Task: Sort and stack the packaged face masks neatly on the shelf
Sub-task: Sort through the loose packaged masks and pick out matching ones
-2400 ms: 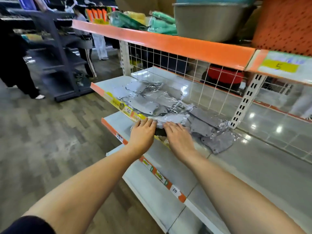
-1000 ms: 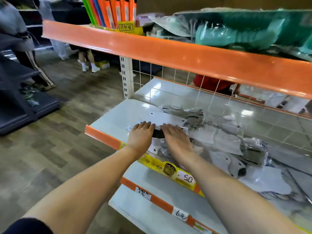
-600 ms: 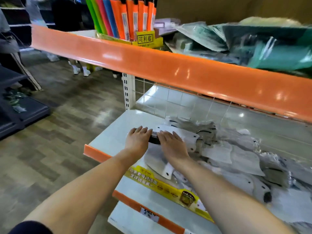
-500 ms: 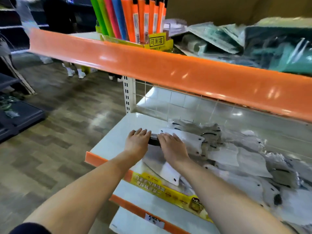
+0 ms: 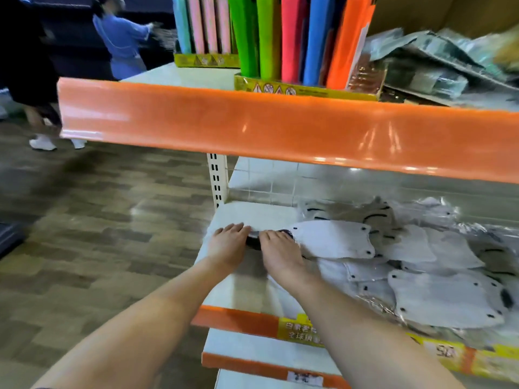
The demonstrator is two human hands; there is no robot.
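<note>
Fingers [image 5: 238, 230] of both hands flat, straight atop mask pkg [image 5: 331, 238] at shelf [image 5: 252, 213] left end.

Glossy plastic mask packets [image 5: 331, 238]

Chinese characters, too blurred to be made out in full, are printed in red on the yellow shelf-edge strip [image 5: 302, 329]. "50" is seen on a price tag [image 5: 445, 351] further right.
</note>
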